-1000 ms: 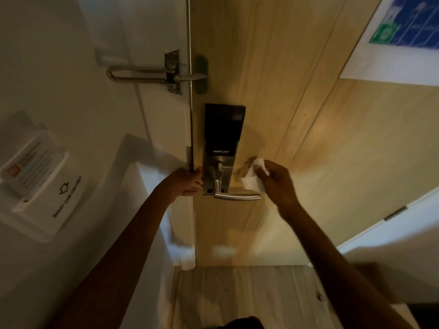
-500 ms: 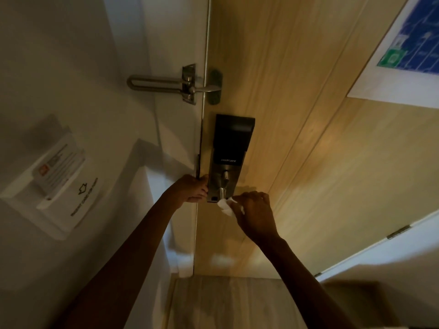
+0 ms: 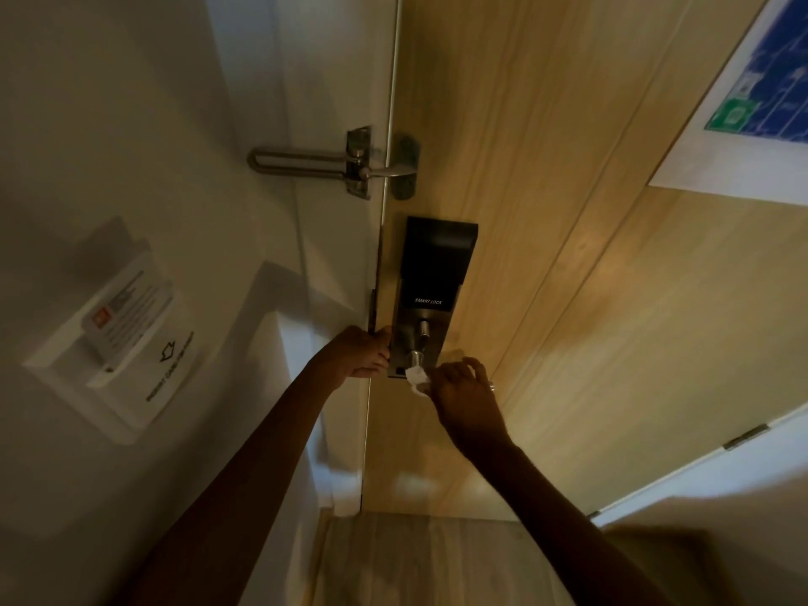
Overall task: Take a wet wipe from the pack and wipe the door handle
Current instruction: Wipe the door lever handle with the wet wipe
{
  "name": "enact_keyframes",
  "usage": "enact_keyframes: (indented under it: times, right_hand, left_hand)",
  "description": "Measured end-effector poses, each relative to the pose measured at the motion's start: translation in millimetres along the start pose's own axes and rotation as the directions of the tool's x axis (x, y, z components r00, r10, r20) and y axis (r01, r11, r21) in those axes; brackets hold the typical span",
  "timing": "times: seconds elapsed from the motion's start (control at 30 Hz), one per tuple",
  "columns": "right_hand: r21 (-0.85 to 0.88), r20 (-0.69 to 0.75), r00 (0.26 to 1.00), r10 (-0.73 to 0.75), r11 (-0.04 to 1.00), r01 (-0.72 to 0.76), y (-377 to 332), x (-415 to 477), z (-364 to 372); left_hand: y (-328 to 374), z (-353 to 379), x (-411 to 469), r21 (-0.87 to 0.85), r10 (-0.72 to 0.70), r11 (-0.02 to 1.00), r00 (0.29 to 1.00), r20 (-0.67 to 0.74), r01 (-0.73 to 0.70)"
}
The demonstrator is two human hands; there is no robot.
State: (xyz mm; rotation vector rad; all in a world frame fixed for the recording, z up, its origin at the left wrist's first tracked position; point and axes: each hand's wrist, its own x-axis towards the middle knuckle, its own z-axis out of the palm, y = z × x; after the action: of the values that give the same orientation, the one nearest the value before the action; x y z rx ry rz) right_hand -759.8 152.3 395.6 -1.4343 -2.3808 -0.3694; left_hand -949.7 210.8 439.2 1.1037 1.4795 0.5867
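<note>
A black and silver smart lock plate sits on the wooden door. Its metal lever handle is mostly hidden under my right hand; only the round stem shows. My right hand is wrapped over the lever with a white wet wipe bunched in it, pressed at the stem. My left hand grips the door's edge just left of the lock plate. The wipe pack is not in view.
A metal swing-bar door guard spans the frame and door above the lock. A white key-card holder with a card hangs on the left wall. A blue evacuation sign is on the door at upper right. Wooden floor lies below.
My right hand moved left from the lever's free end onto the lever and now covers it, the wipe reaching the stem. My left hand stayed on the door edge.
</note>
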Motion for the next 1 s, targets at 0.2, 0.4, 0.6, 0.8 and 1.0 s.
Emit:
enact_keyframes:
  times: [0.2, 0.4, 0.6, 0.8, 1.0]
  right_hand:
    - [0.043, 0.047, 0.998, 0.052, 0.998, -0.054, 1, 10, -6]
    - [0.049, -0.012, 0.996, 0.088, 0.995, -0.087, 36, -12, -3]
    - [0.260, -0.011, 0.940, 0.340, 0.909, -0.326, 66, -32, -7]
    - [0.724, 0.224, 0.650, 0.727, 0.322, -0.610, 44, -43, 5]
    - [0.770, 0.211, 0.455, 0.865, 0.140, -0.623, 17, -37, -5]
  left_hand:
    - [-3, 0, 3, 0.008, 0.022, 1.000, 1.000, -0.014, -0.022]
    - [-4, 2, 5, -0.034, 0.009, 0.999, 1.000, -0.024, -0.009]
    - [-2, 3, 3, -0.025, 0.003, 1.000, 1.000, -0.003, -0.003]
    - [-5, 3, 5, -0.017, 0.011, 1.000, 1.000, -0.004, -0.011]
    - [-7, 2, 6, -0.033, 0.025, 0.999, 1.000, -0.014, -0.025]
